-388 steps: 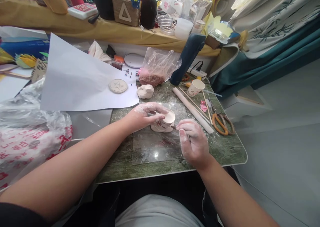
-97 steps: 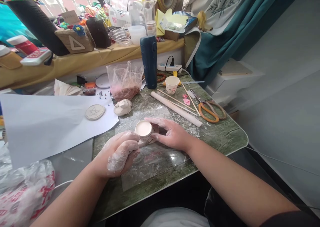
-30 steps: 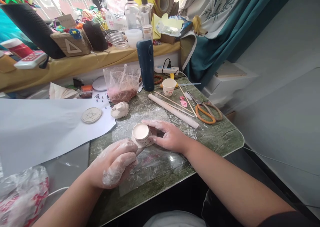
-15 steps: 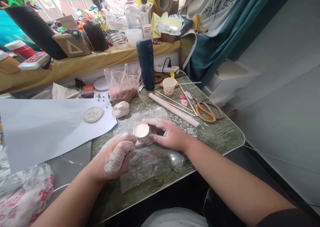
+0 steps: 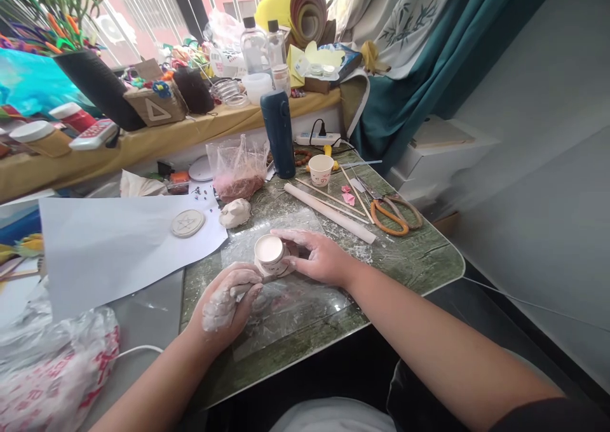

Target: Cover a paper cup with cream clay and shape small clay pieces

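Observation:
A small paper cup (image 5: pixel 269 249) stands bottom up on a flat piece of pale clay (image 5: pixel 282 273), over a clear plastic sheet (image 5: pixel 248 343). My right hand (image 5: pixel 319 257) is wrapped round the cup's right side, thumb in front and fingers behind. At the front left of the cup, my left hand (image 5: pixel 229 302) has its fingers pinched together at the clay's edge. White powder or clay coats its fingers. Behind lies a lump of clay (image 5: pixel 235 213). A round clay disc with a star mark (image 5: pixel 187 223) rests on white paper (image 5: pixel 109 248) to the left.
A rolling pin (image 5: pixel 328 213), thin sticks, orange-handled scissors (image 5: pixel 391 216) and another paper cup (image 5: pixel 321 170) lie on the right. Behind stand a dark blue bottle (image 5: pixel 277 133) and a bag of reddish material (image 5: pixel 238 171). A crumpled plastic bag (image 5: pixel 61 362) is at the near left.
The view has shifted, so the background sits lower and more to the right. My left hand has turned slightly at the clay's edge. My right hand stays on the cup.

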